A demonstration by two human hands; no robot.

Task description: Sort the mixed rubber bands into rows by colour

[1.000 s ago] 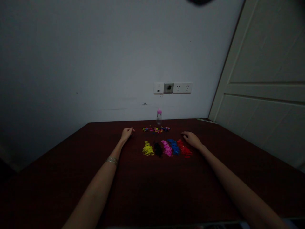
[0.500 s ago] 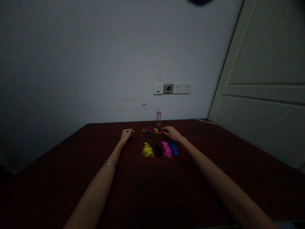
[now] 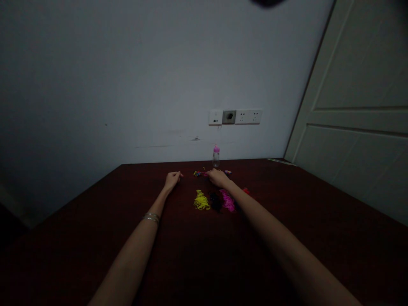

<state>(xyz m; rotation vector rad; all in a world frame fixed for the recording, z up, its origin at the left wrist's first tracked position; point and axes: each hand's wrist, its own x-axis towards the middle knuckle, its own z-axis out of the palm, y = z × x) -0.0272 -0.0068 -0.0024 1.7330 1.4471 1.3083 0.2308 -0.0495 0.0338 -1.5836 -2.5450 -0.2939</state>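
Note:
My right hand (image 3: 218,177) reaches over a row of mixed-colour small rubber bands (image 3: 197,173) at the far part of the table. Its fingers bend down together onto the bands, and what lies between the fingertips is hidden. To the left, my left hand (image 3: 172,180) rests on the table with its fingers curled closed; anything inside is too small to make out. Sorted heaps lie closer to me: yellow bands (image 3: 201,201), black bands (image 3: 216,201), pink bands (image 3: 227,200) and red bands (image 3: 246,191). My right forearm covers part of these heaps.
A clear bottle with a pink cap (image 3: 216,156) stands behind the mixed bands, near the wall. Sockets and switches (image 3: 235,117) are mounted on that wall. The dark red table (image 3: 191,255) extends under both arms, and a pale panelled door (image 3: 357,119) stands at the right.
My right hand has moved left along the mixed bands, and its forearm now hides the blue heap. My left hand stays in about the same place. The view has shifted slightly.

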